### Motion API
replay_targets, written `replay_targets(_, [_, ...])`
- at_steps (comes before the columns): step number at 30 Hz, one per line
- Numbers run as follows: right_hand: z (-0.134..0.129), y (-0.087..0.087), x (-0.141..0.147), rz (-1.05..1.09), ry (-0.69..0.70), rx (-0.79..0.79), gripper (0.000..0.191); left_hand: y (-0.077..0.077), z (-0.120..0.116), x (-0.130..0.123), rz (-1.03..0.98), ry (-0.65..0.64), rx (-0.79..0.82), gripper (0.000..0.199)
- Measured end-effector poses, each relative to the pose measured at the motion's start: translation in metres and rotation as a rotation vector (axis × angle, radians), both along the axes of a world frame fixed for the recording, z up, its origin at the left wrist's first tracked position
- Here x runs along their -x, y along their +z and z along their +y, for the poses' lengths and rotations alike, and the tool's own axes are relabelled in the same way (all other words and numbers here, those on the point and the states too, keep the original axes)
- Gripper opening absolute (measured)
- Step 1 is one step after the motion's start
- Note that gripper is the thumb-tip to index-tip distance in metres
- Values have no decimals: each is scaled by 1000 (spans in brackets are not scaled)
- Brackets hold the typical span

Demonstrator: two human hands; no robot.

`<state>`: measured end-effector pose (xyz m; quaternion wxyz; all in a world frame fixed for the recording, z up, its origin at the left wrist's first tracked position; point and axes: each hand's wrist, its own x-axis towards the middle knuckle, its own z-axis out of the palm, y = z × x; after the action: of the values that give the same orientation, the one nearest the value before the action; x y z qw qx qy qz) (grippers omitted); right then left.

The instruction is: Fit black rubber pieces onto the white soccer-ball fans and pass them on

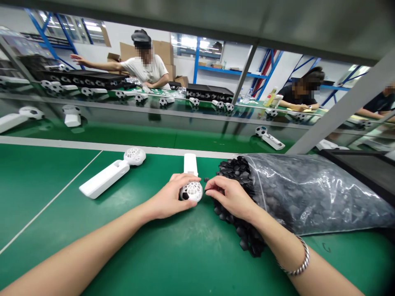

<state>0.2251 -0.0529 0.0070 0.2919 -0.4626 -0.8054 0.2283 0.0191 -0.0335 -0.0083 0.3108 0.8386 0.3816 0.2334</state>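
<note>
A white handheld fan [191, 191] with a round, football-patterned grille lies on the green table, its handle pointing away from me. My left hand [173, 196] holds the round head between thumb and fingers. One black patch shows at the left of the grille. Just right of the head, my right hand [230, 195] is closed in a pinch on a small black piece, mostly hidden by the fingertips. Beside that hand, many loose black pieces [236, 168] spill from a clear plastic bag [296, 189]. Another white fan [108, 176] lies to the left, its grille without black patches.
Beyond the table's pale edge runs a green conveyor [185, 137] carrying fans with black-and-white heads. A slanted metal post [336, 100] stands at right, near a black tray [358, 164]. An overhead shelf spans the top. Several co-workers sit across the line.
</note>
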Motion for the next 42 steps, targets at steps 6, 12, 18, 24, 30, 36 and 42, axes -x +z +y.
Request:
replay_targets(6, [-5, -1, 6, 44, 167, -59, 18, 2, 2, 2, -13, -22, 4, 52])
replay_targets(12, [-2, -11, 14, 117, 137, -64, 11, 0, -3, -3, -50, 29, 14, 46])
replay_targets(18, [6, -18, 18, 344, 62, 166, 11, -3, -5, -8, -59, 63, 23, 38])
replay_targets(24, [12, -22, 23, 375, -32, 282, 18, -5, -1, -7, -64, 94, 1, 39])
replay_targets(30, [20, -27, 25, 374, -48, 325, 31, -4, -1, -2, -53, 52, -9, 40])
replay_targets(36, [26, -19, 16, 272, -27, 182, 26, -5, 1, -1, -97, 51, 21, 41])
replay_targets(42, [37, -12, -8, -172, -265, -52, 8, -6, 15, 9, -124, 163, 12, 41])
